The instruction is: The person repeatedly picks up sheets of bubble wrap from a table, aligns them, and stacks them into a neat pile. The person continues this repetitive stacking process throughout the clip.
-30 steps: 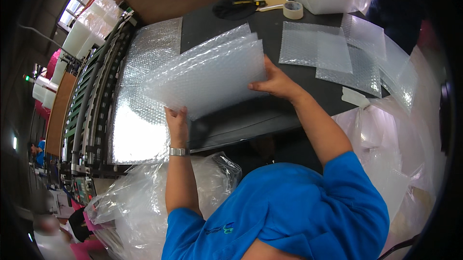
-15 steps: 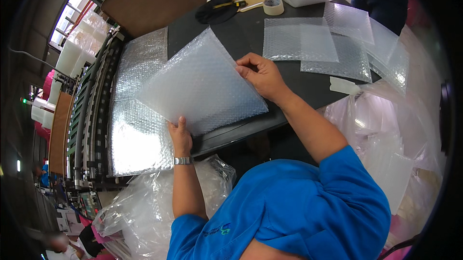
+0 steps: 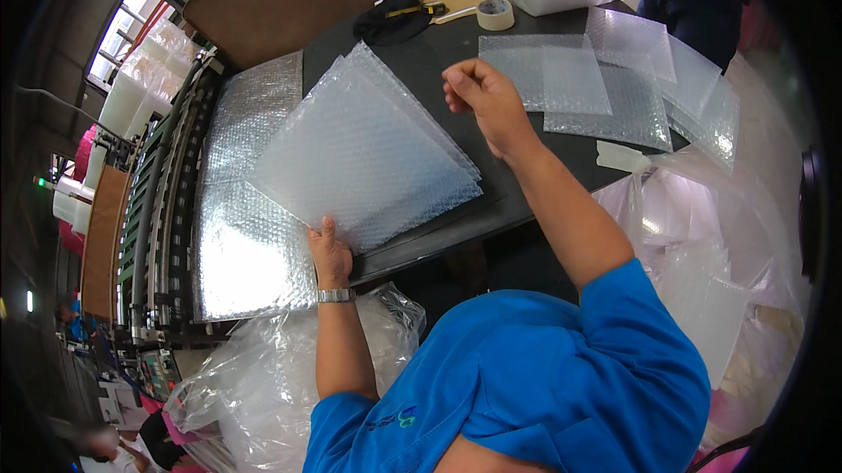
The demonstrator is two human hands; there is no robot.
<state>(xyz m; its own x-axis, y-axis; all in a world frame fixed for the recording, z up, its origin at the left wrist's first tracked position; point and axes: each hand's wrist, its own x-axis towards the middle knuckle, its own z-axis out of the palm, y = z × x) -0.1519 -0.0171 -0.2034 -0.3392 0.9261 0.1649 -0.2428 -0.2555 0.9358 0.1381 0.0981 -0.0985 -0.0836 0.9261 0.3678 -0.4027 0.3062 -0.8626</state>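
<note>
1 stack of bubble-wrap sheets (image 3: 364,153), lying slanted across the near left part of the dark table (image 3: 526,166), with its left edge overhanging a silvery bubble sheet (image 3: 246,210). Pinched at the near corner by the left hand (image 3: 331,254): grip clamped on the stack, thumb on top, fingers hidden underneath. Right hand (image 3: 482,100) just past the stack's far right edge, above the bare table; its grip loosely curled, apart from the stack and holding nothing that shows.

Further right, several single clear sheets (image 3: 570,78) spread flat and overlapping. At the far edge, 1 roll of tape (image 3: 495,13) and 1 yellow cutter (image 3: 419,10) beside a black cloth. Below the table's near edge, crumpled clear bags (image 3: 263,376).

To handle the stack well, by the look of it:
- Keep the left pinch firm but shallow, since bubble sheets slide over each other and fan out easily; some fanning already shows along the upper right edges.
- Bring the right hand to the opposite corner or edge, not the middle, to square the layers.
- Tap or press the edges level against the table rather than in the air.
- Watch the overhang at the left, where loose sheets could slip off.
</note>
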